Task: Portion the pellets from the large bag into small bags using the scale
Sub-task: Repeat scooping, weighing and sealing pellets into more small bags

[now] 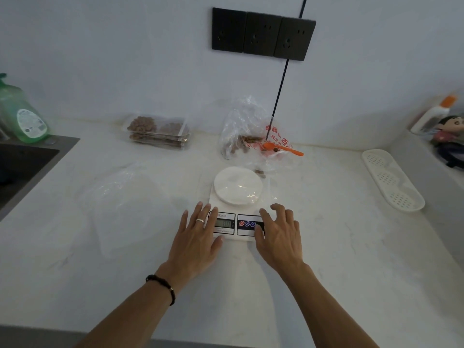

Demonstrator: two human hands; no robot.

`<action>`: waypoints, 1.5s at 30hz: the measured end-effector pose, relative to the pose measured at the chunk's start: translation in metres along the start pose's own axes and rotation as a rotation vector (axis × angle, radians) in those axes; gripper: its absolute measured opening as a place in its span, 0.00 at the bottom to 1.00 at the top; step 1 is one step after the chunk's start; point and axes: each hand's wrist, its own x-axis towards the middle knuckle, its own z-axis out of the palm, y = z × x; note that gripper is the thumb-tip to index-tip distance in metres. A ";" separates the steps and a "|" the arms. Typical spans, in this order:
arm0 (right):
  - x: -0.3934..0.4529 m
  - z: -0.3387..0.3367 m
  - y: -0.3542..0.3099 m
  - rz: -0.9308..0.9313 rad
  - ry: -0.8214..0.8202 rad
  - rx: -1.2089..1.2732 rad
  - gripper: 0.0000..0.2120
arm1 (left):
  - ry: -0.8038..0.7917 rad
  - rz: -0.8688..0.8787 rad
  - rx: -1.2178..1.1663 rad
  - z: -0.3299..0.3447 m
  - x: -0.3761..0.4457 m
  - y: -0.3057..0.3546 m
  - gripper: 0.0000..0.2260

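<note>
White countertop [326, 247]. Large pellet bag [247, 131] far centre, orange spoon [283, 147] inside. Filled small bags [158, 131] stacked far left. Kitchen scale [236, 209] centre. Left hand [195, 237] flat, fingers spread, at scale's left edge. Right hand [278, 234] relaxed, fingers apart, thumb on button panel.

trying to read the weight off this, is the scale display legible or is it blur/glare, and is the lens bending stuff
Head view: the scale display is too soft and small to read; dim, flat light with faint shadows under both hands; glare on the clear bag over the platter; wide-angle distortion tilts the wall sockets and bows the counter edge.
</note>
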 end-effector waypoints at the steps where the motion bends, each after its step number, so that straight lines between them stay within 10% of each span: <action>1: 0.002 0.000 0.001 0.003 -0.005 0.002 0.17 | 0.002 0.001 -0.001 -0.002 0.003 0.001 0.28; 21: 0.117 -0.005 0.015 0.768 -0.258 0.676 0.26 | 0.006 0.111 -0.047 0.001 0.103 -0.017 0.32; 31: 0.137 -0.063 -0.014 0.333 -0.310 0.999 0.09 | 0.048 0.219 -0.131 -0.055 0.145 -0.017 0.61; 45: 0.183 -0.097 0.001 0.148 -0.358 0.983 0.07 | 0.025 0.261 -0.218 -0.112 0.181 0.007 0.59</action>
